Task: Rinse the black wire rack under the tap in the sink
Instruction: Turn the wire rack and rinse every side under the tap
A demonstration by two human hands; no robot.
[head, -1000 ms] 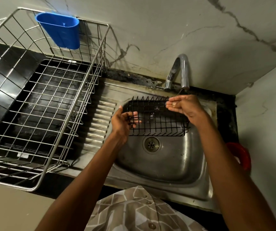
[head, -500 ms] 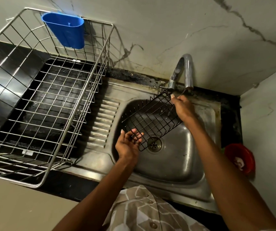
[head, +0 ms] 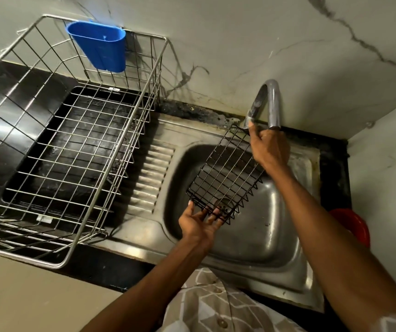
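The black wire rack (head: 223, 178) hangs tilted over the steel sink (head: 259, 238), its upper end just below the curved metal tap (head: 270, 101). My right hand (head: 269, 149) grips the rack's upper right edge, close under the spout. Palm up with fingers spread, my left hand (head: 199, 224) touches the rack's lower end from beneath, above the drain (head: 224, 203). I cannot make out any running water.
A large steel wire dish basket (head: 77, 149) sits on the dark counter to the left, with a blue plastic cup holder (head: 101, 46) hooked on its back rim. A ribbed drainboard (head: 149, 178) lies between basket and sink. A red object (head: 352, 226) sits at the right wall.
The rack swung from level under the tap to a steep tilt, right hand keeping the top edge. My left hand let go of its left side and dropped to the lower end, fingers spread.
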